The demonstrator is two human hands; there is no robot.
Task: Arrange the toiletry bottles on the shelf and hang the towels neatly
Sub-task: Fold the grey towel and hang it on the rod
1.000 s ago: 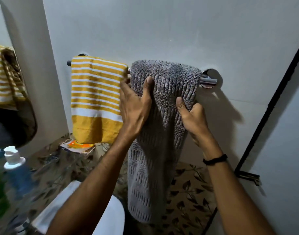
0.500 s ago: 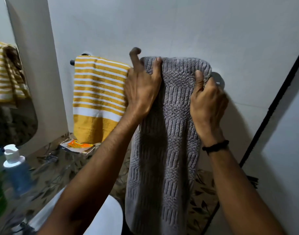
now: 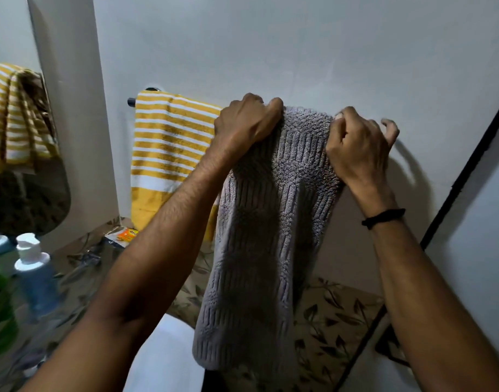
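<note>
Both hands, left (image 3: 246, 123) & right (image 3: 358, 145), clench top of ribbed grey towel (image 3: 259, 250), centre frame; striped yellow towel (image 3: 169, 154) hangs beside it.

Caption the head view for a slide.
Both hands, left and right, grip grey towel beside striped towel.

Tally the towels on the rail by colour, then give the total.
Yellow-and-white striped towel: 1
Grey towel: 1, held at its top by the left hand and right hand
Total: 2
</note>
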